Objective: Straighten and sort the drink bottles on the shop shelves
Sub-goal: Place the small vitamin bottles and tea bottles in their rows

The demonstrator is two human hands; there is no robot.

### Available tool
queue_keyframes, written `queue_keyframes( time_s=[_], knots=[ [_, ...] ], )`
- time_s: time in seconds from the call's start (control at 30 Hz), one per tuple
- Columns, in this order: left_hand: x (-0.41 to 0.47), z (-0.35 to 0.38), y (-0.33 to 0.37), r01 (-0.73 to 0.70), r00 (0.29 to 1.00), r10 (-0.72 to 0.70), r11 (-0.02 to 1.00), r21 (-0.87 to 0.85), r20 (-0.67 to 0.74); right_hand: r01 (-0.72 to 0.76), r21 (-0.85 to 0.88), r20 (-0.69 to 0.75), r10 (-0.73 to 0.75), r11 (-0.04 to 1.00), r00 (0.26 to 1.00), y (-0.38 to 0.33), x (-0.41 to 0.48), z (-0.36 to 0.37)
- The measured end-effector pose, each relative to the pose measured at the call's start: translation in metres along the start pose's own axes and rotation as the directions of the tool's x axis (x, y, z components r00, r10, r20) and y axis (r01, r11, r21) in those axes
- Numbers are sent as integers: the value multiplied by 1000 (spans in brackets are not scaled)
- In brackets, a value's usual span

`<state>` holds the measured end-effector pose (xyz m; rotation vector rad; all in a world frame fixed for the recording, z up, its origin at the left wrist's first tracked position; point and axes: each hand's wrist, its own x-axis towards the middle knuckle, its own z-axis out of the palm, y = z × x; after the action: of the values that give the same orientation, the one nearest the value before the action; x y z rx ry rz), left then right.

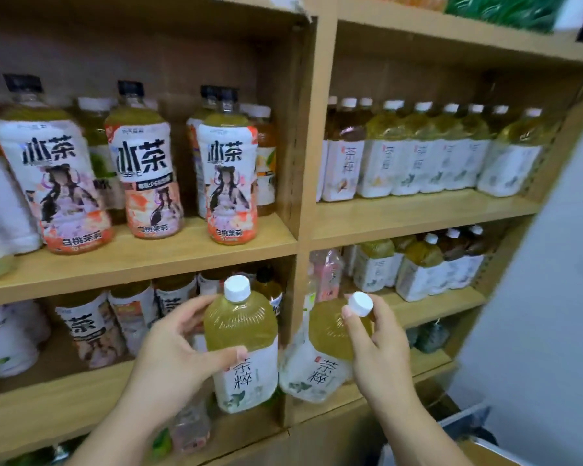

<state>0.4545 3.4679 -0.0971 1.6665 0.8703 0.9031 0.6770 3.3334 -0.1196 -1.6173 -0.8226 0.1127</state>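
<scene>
Hard to make out first: bottles on the lower left shelf (48, 405) blurred, caps hidden behind the board above. Far-left bottles on the upper left shelf (169, 260) cut off by the frame edge. Green packs (498, 8) on the top board cropped too. Below the hands, a pinkish bottle (189, 428) too smeared to read. Bases of the two held bottles: resting on a board or not, impossible to tell.

Wooden shelf unit (451, 38) of light boards, split by an upright divider (305, 230). Plain grey wall (535, 297) at the far right.

Left hand (179, 351): fingers and thumb curled round the shoulder of an upright tea bottle (241, 334), white-capped, yellow-green, in front of the lower left compartment just beside the divider. Right hand (377, 348): fingers closed round the cap and neck of a second tea bottle (320, 361), same label, tilted with its cap leaning right, in front of the lower right compartment.

Counted: two bottles held, one per hand. Three large black-capped bottles (145, 176) across the front of the upper left shelf, a fourth black cap just behind the rightmost, white-capped ones further back in unclear number. Nine white caps, as far as blur allows, in the pale-label row (408, 169) on the upper right shelf (418, 213). On the shelf beneath, one pink bottle (329, 274) and three white caps among the tea bottles there (424, 270).
</scene>
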Motion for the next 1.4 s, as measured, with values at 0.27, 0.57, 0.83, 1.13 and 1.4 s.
queue_keyframes(
  time_s=[0.27,0.57,0.83,1.13,1.4],
  knots=[
    [11,120,70,-47,999,45,997,-57,-21,43,38,-136,-37,998,990,22,62,-135],
    [55,205,177,-160,986,168,966,-205,20,82,13,-209,-78,997,975,12,129,-219],
    [136,252,219,-250,963,265,940,-233,37,173,-36,-301,-176,984,937,2,203,-253],
    [221,311,233,-236,960,265,940,-246,91,201,-98,-362,-223,975,905,-14,287,-277],
    [262,344,211,-150,984,166,969,-195,68,198,-282,-279,-278,939,919,-20,366,-281]
  ],
)
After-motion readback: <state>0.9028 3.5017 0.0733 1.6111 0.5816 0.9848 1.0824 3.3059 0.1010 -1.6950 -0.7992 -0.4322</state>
